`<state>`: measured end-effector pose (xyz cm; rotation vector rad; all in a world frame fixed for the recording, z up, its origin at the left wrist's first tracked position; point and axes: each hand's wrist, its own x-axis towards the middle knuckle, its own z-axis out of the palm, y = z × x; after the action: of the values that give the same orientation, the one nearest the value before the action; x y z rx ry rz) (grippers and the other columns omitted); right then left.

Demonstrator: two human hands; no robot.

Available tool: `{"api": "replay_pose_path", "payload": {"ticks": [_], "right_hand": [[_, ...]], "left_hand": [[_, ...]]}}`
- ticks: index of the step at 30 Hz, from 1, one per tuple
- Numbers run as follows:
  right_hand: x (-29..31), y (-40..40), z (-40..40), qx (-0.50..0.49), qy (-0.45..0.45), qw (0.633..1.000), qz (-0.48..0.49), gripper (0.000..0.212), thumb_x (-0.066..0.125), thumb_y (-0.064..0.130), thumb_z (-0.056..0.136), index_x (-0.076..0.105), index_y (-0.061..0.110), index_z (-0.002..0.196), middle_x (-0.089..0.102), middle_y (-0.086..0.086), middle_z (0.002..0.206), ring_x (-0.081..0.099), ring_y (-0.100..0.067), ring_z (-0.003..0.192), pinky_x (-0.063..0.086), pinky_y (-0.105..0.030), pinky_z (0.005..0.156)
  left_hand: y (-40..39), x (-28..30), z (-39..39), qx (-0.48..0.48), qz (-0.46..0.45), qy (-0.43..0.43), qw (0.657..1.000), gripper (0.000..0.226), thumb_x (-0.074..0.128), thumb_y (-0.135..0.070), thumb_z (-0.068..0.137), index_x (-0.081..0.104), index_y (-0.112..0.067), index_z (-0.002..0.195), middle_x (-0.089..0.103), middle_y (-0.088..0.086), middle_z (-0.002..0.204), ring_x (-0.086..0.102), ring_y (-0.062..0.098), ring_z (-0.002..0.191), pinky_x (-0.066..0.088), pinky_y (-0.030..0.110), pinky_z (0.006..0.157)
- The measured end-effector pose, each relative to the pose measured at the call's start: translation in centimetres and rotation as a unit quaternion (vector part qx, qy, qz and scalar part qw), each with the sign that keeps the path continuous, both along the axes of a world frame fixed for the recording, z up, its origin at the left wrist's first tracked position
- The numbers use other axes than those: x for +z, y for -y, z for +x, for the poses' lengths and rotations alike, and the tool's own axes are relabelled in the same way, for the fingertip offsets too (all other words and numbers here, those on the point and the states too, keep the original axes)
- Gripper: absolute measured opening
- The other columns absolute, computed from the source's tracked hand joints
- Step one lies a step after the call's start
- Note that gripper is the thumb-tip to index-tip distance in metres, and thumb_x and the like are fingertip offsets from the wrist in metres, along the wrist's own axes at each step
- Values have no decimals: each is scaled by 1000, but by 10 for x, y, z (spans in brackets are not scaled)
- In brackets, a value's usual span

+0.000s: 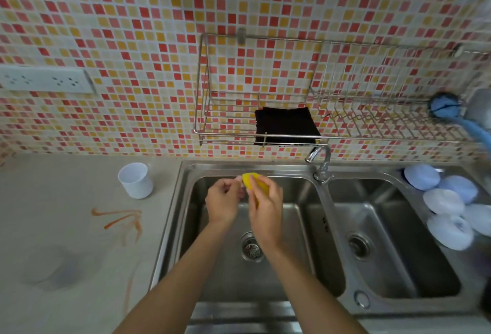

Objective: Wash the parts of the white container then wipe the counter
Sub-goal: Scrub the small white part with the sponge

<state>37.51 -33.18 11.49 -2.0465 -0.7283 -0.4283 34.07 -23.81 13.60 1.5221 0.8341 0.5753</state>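
Both hands are over the left sink basin (300, 227). My right hand (265, 209) grips a yellow sponge (255, 181) at its upper end. My left hand (223, 202) is closed beside the sponge, with a small pale piece (240, 180) between its fingertips; what that piece is cannot be told. The white cup-shaped container (136, 180) stands upright on the counter (66, 214), left of the sink. Orange-red smears (125, 220) mark the counter in front of the cup.
The faucet (320, 159) stands between the two basins, with no water seen running. Several pale blue and white round lids (446, 206) lie in the right basin (385, 240). A wire rack (265, 110) on the tiled wall holds a black cloth (287, 125) and a blue brush (446, 106).
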Motion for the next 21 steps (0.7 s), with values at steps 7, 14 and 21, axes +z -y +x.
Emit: {"api": "replay_pose_path", "payload": {"ticks": [7,14,21], "right_hand": [[-7,-6,10,-9,-14,999,-29,36,62,14,91,62,23,126,60,1,110,47,-12,103,47,-22,88],[-3,-14,23,8,-10,998,-58,34,63,13,90,65,23,122,60,2,107,49,-14,99,50,-22,86],[-5,-16,44,-23,-36,996,-78,30,62,14,90,68,23,118,58,1,103,49,-16,96,51,-26,83]], "left_hand": [[-12,0,1,-6,27,-17,999,21,61,-33,93,68,-13,87,71,-1,76,68,7,72,52,23,72],[-21,-8,9,-34,67,-20,997,16,62,-30,93,67,-16,87,71,-3,78,68,10,77,54,28,76],[-27,-14,21,-52,115,-5,992,14,62,-29,93,66,-18,86,69,-4,75,66,11,74,50,21,69]]}}
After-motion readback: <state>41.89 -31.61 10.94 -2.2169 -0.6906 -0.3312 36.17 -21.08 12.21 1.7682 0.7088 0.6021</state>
